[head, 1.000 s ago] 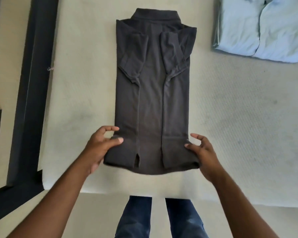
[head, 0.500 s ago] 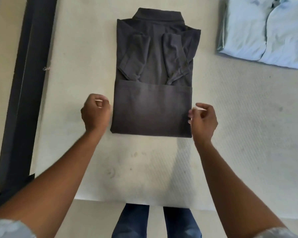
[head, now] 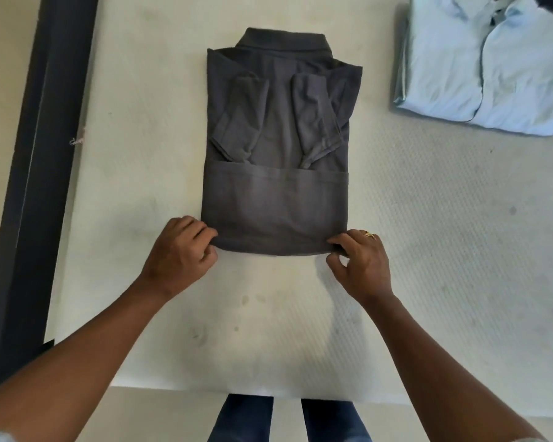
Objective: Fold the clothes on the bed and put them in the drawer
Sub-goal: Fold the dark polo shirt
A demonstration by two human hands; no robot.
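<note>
Where the dark grey polo shirt [head: 275, 199] lies: flat on the bed [head: 428, 250], near the middle of the mattress, with its collar [head: 283, 43] at 12 o'clock and its folded edge at 6 o'clock, nearest the person
Fold: the lower part is turned up over the body, and its hem runs straight across just under the two sleeves [head: 240, 119], which lie folded inward and slant toward each other
Left corner: the left hand [head: 179, 253] is at the shirt's 7 o'clock corner, with its fingers [head: 201, 232] curled close together, pinching the folded edge against the thumb
Right corner: the right hand [head: 361, 263] is at the 5 o'clock corner, where thumb and forefinger nip the fold and the other fingers are bent and bunched behind them
Ring [head: 369, 235]: gold, on one finger of the right hand, and I cannot tell which finger from where I stand
Far side: a light blue shirt [head: 492, 65] lies folded at 2 o'clock on the bed, well apart from the dark one and cut off by the edge of the view
Bed frame [head: 39, 186]: a dark rail runs along the 9 o'clock side of the mattress
Jeans [head: 243, 419]: blue, at 6 o'clock just past the mattress edge, showing between the two forearms
</note>
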